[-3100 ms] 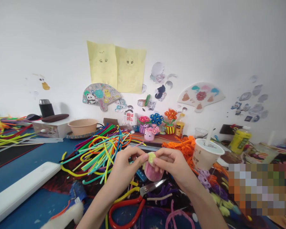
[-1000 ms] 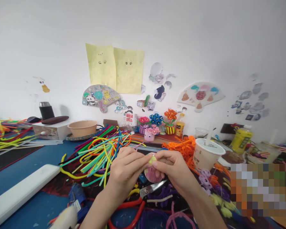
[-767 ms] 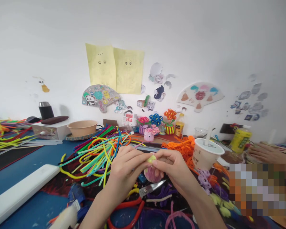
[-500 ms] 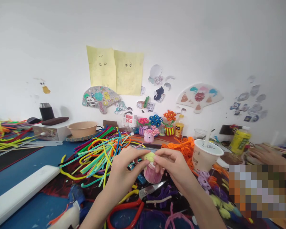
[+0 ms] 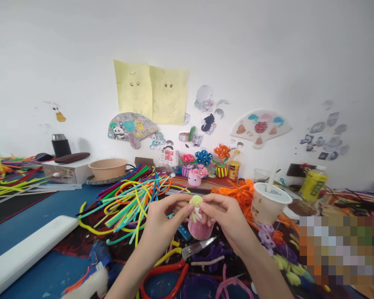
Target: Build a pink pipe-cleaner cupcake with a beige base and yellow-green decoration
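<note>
My left hand (image 5: 162, 224) and my right hand (image 5: 226, 218) meet above the table, fingers pinched together on a small pale yellow pipe-cleaner coil (image 5: 195, 202). The coil sits on top of a small pink fuzzy pot (image 5: 199, 228) that my right hand's fingers also wrap. Just below the pot lie red-handled scissors (image 5: 177, 265), blades pointing right. A heap of coloured pipe cleaners (image 5: 127, 195) spreads to the left of my hands.
A paper cup with a straw (image 5: 268, 203) stands right of my hands beside an orange pipe-cleaner pile (image 5: 239, 191). Small pipe-cleaner flower pots (image 5: 202, 164) line the wall. A tan bowl (image 5: 108, 166), a white bar (image 5: 25, 251), a yellow bottle (image 5: 313, 182) and a glue gun (image 5: 96, 257) lie around.
My hands lifted the yellow coil a little higher off the pink pot, exposing more of the pot. Another person's hand that showed at the far right has gone.
</note>
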`<state>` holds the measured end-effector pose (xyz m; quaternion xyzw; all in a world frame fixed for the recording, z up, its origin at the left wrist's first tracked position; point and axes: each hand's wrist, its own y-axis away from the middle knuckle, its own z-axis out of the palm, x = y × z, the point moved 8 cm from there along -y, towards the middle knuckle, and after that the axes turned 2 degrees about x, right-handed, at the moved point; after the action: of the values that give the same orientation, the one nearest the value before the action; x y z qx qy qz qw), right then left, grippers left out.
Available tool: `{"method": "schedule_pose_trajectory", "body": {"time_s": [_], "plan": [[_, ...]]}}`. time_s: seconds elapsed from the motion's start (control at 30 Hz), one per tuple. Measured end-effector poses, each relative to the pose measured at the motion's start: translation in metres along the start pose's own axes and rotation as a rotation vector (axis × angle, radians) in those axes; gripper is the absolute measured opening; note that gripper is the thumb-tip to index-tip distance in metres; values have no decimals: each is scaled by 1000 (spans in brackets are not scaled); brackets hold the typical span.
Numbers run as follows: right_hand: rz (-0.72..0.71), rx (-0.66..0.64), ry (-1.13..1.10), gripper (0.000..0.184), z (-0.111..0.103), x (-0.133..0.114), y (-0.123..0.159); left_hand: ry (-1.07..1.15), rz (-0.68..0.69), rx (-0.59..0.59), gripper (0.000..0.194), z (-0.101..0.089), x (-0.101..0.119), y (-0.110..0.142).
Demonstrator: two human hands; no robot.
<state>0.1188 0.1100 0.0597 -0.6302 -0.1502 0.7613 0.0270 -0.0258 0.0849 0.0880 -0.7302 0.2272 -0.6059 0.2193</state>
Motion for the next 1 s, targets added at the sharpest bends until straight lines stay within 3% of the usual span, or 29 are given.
{"method": "schedule_pose_trajectory", "body": {"time_s": [0.2,0.5,0.7,1.0], "plan": [[-25,-20,25,38,3,-1,0,88,-68,-11,14,3,-6,0],[-12,-83,71,35,3,-1,1,31,-62,-6,11,-1,-3,2],[9,-145,71,35,5,2,4,17,-62,-83,15,5,-1,1],[-41,-37,33,35,8,4,0,-32,-74,-101,22,5,-2,2]]}}
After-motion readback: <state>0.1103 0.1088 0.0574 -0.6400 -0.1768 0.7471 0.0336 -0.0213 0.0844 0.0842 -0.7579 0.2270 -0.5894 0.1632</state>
